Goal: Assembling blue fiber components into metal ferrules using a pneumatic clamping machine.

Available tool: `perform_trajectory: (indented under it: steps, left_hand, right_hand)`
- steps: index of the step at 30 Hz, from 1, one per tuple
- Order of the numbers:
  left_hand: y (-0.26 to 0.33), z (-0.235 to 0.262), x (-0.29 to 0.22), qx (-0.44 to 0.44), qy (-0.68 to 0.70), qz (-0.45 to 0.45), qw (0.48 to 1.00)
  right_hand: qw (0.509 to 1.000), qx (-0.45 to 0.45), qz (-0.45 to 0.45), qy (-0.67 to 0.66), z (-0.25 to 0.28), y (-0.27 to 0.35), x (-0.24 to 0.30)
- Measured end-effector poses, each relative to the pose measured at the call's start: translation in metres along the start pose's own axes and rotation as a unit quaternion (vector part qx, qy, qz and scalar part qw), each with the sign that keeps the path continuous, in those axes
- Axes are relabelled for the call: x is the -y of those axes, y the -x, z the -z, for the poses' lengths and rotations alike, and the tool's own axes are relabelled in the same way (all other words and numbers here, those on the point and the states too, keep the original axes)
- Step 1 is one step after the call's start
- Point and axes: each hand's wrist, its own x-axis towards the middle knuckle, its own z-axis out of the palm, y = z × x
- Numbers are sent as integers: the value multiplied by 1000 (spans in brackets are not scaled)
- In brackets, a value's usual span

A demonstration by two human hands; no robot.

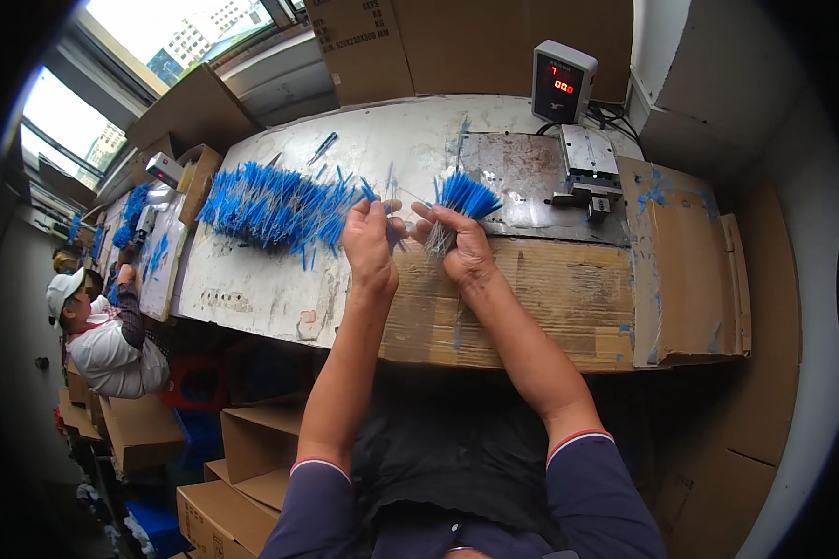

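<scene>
A bundle of thin pale wires with blue sleeved ends (466, 194) is gripped in my right hand (466, 247), the blue ends fanning up and to the right. My left hand (371, 244) is closed just left of it, pinching a few similar blue-tipped wires (368, 190). Between the two hands a thin wire shows, blurred. Left of my left hand, a large loose heap of blue-tipped wires (270, 207) lies across the white worktable (252, 289). My fingertips partly cover what they grip.
Behind my right hand lies a metal plate (513, 168) with a small machine (589, 168) on it. A box with a red digital display (563, 84) stands behind. Cardboard (531, 298) covers the near edge. A screwdriver (323, 146) lies at the back. Another person (112, 345) works far left.
</scene>
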Motion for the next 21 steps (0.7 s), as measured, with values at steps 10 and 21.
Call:
perform_trajectory:
  steps: [10,21]
  left_hand:
    - [27,18,21,0,-44,11,999]
    - [15,21,8,22,-99,-32,994]
  right_hand:
    - [943,-170,279,65,3,-13,21]
    - [964,-46,180,193,-5,-2,24]
